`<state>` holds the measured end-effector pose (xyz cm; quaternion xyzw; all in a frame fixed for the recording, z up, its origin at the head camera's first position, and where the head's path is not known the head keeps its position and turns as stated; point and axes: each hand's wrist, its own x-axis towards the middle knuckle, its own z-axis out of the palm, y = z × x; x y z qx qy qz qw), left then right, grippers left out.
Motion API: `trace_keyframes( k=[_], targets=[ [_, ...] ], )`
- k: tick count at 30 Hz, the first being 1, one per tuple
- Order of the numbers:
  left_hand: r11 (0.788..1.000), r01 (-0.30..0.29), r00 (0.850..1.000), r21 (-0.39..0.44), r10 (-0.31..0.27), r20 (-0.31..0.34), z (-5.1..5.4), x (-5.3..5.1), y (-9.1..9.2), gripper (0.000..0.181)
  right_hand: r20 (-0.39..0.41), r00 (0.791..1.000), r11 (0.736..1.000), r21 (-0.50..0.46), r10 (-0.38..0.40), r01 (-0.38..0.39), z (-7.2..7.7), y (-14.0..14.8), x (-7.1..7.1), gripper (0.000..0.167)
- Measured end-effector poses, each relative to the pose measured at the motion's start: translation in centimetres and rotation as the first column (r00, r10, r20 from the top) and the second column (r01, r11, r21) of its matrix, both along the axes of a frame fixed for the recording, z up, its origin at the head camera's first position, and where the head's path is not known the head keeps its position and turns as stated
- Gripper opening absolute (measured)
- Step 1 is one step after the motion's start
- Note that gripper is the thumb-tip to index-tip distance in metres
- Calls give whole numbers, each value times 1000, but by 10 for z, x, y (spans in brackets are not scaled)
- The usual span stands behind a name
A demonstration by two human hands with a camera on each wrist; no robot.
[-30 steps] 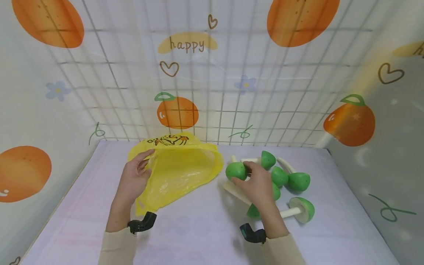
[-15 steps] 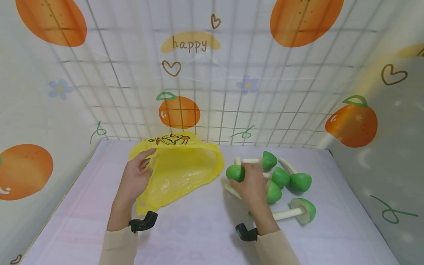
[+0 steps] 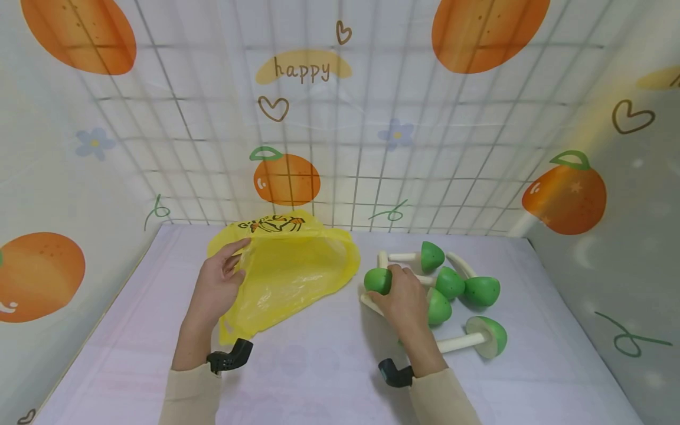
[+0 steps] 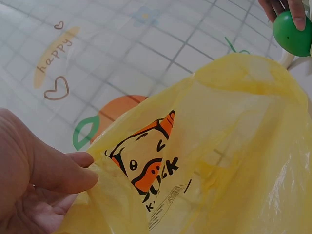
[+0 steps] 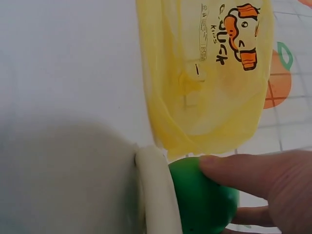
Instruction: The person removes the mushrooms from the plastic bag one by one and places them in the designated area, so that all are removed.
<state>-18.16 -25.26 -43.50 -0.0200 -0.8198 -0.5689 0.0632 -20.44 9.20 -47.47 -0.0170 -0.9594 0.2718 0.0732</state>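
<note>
My left hand pinches the left edge of a yellow plastic bag, thumb against fingers; its mouth gapes toward me. In the left wrist view the bag shows a printed cartoon duck. To the right, my right hand grips the green cap of a toy mushroom, thumb on one side and fingers on the other. Its white stem points away from me. In the right wrist view the green cap sits beside a pale stem of another mushroom.
Several more green-capped mushrooms lie around and beyond my right hand, some partly hidden by it. One mushroom lies nearest the table's right side. A patterned curtain over a wire grid stands behind the table.
My right hand has shifted slightly left and closed more around the green cap, which has tipped and dropped a little. The left hand and bag have stayed nearly still.
</note>
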Motion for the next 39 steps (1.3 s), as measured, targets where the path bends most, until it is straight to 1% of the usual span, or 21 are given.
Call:
trace_keyframes(
  k=[7, 12, 22, 33, 36, 39],
  targets=[
    [1000, -3, 1000, 2, 3, 4, -1, 0, 0, 60, 13, 1000, 1000, 11, 14, -14, 1, 1, 1, 73],
    [1000, -8, 1000, -8, 8, 5, 0, 1, -1, 59, 13, 1000, 1000, 9, 23, -23, 2, 1, 3, 73],
    [1000, -13, 1000, -6, 13, 4, 1, 3, -3, 59, 3, 1000, 999, -30, 30, -30, 4, -1, 5, 73],
    [1000, -15, 1000, -14, 15, -3, 1, 4, -4, 59, 27, 1000, 998, -63, 7, -6, 11, 1, 7, 76],
    [1000, -14, 1000, -21, 14, 2, 1, 3, -4, 59, 22, 1000, 997, -71, 7, -5, 13, 2, 7, 76],
    [1000, -16, 1000, -27, 16, 6, 1, 3, -4, 59, 0, 1000, 997, -81, 2, -2, 14, 3, 9, 73]
  ],
)
